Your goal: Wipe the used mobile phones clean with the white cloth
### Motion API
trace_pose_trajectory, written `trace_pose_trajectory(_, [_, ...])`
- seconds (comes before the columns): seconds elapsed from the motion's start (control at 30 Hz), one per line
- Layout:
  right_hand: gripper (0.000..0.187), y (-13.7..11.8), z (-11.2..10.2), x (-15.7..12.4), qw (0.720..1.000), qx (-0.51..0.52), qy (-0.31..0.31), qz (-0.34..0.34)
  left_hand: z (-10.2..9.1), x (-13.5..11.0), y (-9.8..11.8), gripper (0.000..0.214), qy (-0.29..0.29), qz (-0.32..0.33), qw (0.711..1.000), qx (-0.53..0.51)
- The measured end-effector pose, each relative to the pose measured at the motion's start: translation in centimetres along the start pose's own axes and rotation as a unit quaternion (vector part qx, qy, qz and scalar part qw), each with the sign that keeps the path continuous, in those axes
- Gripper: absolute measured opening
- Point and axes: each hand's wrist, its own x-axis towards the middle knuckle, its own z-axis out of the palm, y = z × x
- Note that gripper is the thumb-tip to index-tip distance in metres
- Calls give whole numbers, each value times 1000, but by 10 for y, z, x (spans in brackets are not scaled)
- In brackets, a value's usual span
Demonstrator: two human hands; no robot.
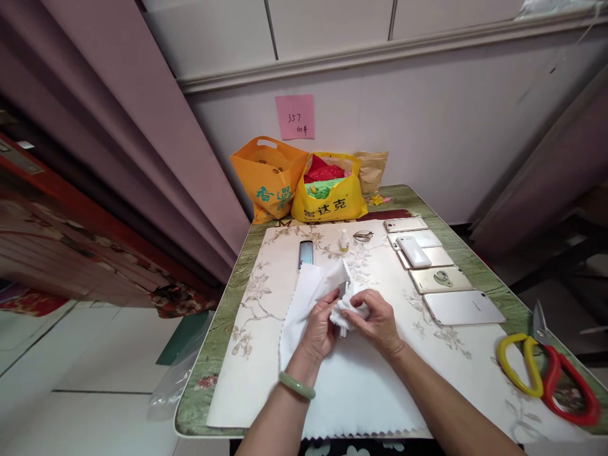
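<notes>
Where left fingers (325, 305) and right fingers (373, 303) pinch it, the white wavy-edged cloth (354, 380) crumples.

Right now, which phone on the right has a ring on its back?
The gold phone just beyond the white phone nearest the scissors; only it shows a ring.

You have a plain white cloth (356, 386) with a zigzag edge, its near part spread mostly flat over the mat (251, 389) in front of you. Its far part rises in folds, bunched where you grip it; what the folds may cover is hidden.
</notes>
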Motion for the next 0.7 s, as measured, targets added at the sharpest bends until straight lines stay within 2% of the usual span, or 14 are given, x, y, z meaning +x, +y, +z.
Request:
trace_pose_trajectory(0.1, [23, 7, 1, 0, 994, 33, 39, 99, 0, -1, 0, 38, -42, -13, 999, 22])
trace_pose_trajectory(0.27, [31, 18, -4, 6, 957, 208, -34, 201, 2, -7, 6, 41, -73, -53, 992, 86])
trace_pose_trajectory(0.4, [34, 21, -8, 10, 923, 290, -23, 252, 5, -11, 7, 44, -83, -65, 989, 106])
trace_pose_trajectory(0.47, [35, 21, -8, 11, 921, 287, -29, 263, 6, -12, 6, 42, -89, -59, 988, 115])
trace_pose_trajectory(0.53, [37, 22, -7, 12, 932, 251, -27, 260, 5, -12, 5, 40, -99, -55, 986, 119])
trace_pose_trajectory(0.7, [39, 24, -3, 13, 966, 113, 44, 228, 2, -12, 5, 43, -129, -37, 985, 109])
